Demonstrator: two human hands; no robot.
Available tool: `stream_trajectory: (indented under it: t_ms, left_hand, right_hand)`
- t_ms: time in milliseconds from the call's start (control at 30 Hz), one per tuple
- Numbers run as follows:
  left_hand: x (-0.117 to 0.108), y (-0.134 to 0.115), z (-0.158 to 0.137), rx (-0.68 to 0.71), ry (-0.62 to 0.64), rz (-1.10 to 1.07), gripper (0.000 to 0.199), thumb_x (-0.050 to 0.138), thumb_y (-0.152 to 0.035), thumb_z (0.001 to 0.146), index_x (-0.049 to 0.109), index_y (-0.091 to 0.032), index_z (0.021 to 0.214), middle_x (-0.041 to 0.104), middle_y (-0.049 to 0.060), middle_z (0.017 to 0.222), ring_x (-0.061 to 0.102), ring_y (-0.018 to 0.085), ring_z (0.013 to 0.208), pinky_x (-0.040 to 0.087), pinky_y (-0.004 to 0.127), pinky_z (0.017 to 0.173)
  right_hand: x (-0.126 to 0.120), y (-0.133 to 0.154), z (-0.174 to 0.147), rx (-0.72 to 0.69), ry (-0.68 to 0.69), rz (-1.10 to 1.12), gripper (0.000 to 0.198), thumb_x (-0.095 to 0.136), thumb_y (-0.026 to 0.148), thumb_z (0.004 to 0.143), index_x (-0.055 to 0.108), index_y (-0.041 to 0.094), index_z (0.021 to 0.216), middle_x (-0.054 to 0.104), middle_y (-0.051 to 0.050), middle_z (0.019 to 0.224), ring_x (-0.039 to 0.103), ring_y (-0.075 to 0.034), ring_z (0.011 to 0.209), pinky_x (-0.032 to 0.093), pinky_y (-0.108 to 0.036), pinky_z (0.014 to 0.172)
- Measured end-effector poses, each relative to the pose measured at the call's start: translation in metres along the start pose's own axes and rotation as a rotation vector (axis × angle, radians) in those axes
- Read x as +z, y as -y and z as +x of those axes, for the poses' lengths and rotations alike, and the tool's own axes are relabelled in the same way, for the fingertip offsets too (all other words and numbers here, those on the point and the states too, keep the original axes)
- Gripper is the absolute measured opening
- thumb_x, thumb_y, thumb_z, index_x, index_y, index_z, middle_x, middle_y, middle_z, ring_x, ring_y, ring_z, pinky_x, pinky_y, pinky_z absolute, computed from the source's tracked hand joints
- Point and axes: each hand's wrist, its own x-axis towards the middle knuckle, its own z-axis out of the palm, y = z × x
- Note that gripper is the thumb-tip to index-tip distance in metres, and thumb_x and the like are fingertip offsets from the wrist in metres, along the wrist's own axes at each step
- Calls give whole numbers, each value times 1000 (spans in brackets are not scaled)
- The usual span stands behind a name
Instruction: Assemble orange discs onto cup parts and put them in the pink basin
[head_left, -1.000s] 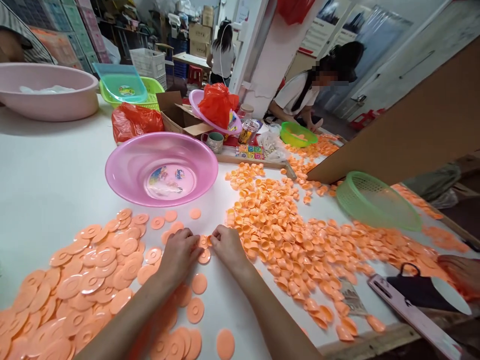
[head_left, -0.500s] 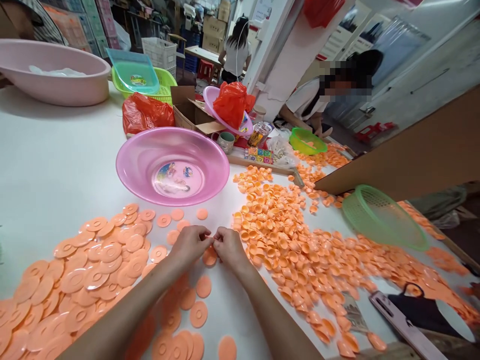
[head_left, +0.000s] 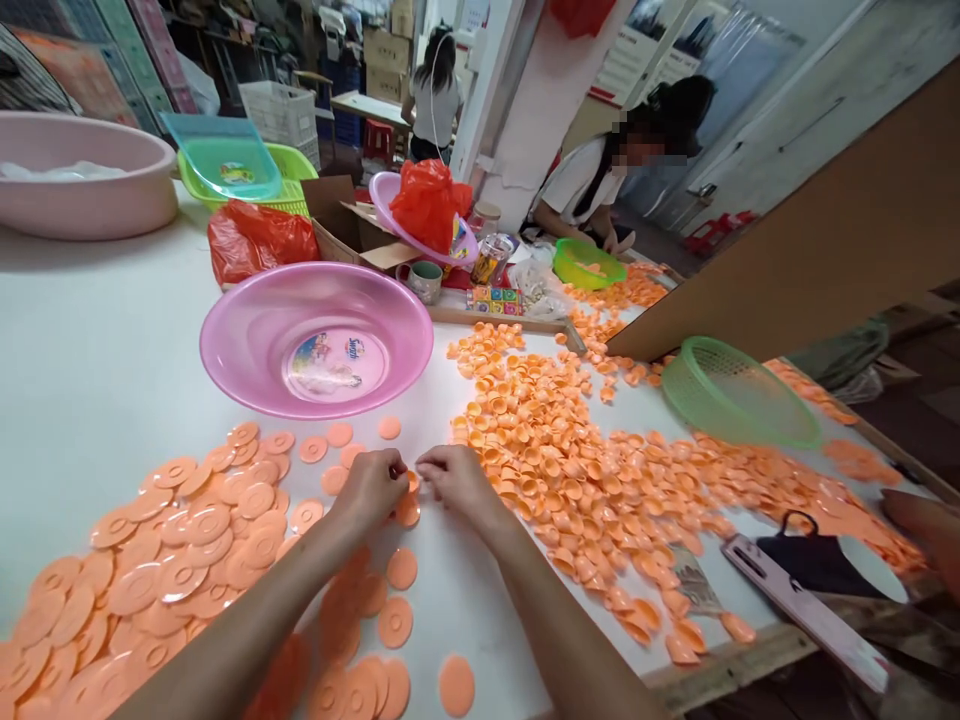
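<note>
My left hand [head_left: 375, 487] is closed in a pinch on a small orange plastic disc [head_left: 412, 482], which shows partly at its fingertips. Just to the right, my right hand [head_left: 459, 487] has loosely bent fingers pointing at the left hand, a small gap between them, with nothing visible in its fingers. Another flat orange disc [head_left: 407, 512] lies on the table under the left fingertips. A broad heap of ringed orange discs [head_left: 206, 535] spreads to the left. Small orange cup-shaped pieces [head_left: 555, 450] are piled right of my right hand.
A pink basin [head_left: 247, 345] stands beyond my hands. Green baskets [head_left: 739, 400] sit at the right and back. A phone [head_left: 806, 610] and a black mask [head_left: 814, 565] lie near the right edge. A co-worker [head_left: 577, 185] bends over a green basket; a brown board [head_left: 787, 220] slants between us.
My hands have moved apart from touching, the right hand's fingers loosening. An orange disc now shows at the left fingertips. The whole view has shifted slightly.
</note>
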Motion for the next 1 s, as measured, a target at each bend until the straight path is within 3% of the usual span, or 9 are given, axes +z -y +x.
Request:
stream_trajectory:
  t_ms: [100,233,333,433,500,567,733,867,1000]
  left_hand:
    - [-29,-33,-6,117,-143,-74,9,55,-19,73,64,-18,71,60,-4,56,58,10,44,45,19,42]
    - [-94,-75,12,252,-502,-102,14,61,-24,75,69,-17,85,63,-3,60,61,11,46,51,21,48]
    - [-119,-79,22,245,-558,-11,28,64,-29,76,70,-17,101,65,-2,63,60,11,45,51,22,48]
    - [-96,-50,11,280,-305,151,22,60,-31,81,71,-19,96,64,-2,61,57,11,48,47,24,52]
    - [-61,-20,-3,316,-62,295,17,62,-24,77,72,-20,90,67,1,69,60,15,61,45,27,59]
    - [-25,9,-14,380,37,471,16,62,-14,71,72,-20,81,68,5,79,60,20,77,41,31,66]
    - [24,43,-15,428,-35,568,13,58,-13,73,67,-18,66,64,5,77,55,19,78,33,34,72]
    - [28,52,-11,422,-43,488,10,61,-17,76,69,-18,71,63,5,77,54,19,77,34,33,73]
    - [17,50,-10,391,24,421,13,59,-14,75,71,-19,77,65,5,80,57,19,80,38,31,74]
  right_hand:
    - [-22,-11,-15,-15,-116,-18,14,63,15,82,74,18,90,71,-4,86,65,-17,79,48,-26,73]
    - [-18,-25,-38,-89,-23,-190,24,62,12,83,72,17,104,66,-9,102,65,-20,91,49,-30,82]
    - [-7,-31,-43,-84,-71,-268,23,56,8,85,70,17,101,65,-9,99,64,-20,89,49,-31,80]
    - [-6,-35,-41,-69,-152,-268,15,60,7,81,67,17,90,62,-7,92,62,-19,80,49,-30,73]
    - [-9,-36,-41,-83,-161,-274,14,59,6,80,64,18,77,59,-5,85,59,-18,72,48,-29,68]
    - [-11,-34,-44,-127,-168,-241,19,57,6,82,63,19,70,57,-4,83,58,-16,71,48,-29,68]
    - [13,-22,-55,-279,-189,-79,19,54,10,89,67,21,81,57,-4,91,58,-15,80,48,-26,72]
    - [45,-22,-61,-352,-217,-86,27,45,4,90,65,19,81,57,-5,84,56,-17,80,48,-27,71]
    - [58,-27,-64,-433,-275,-126,27,41,8,95,64,18,84,60,-6,85,58,-18,79,49,-28,69]
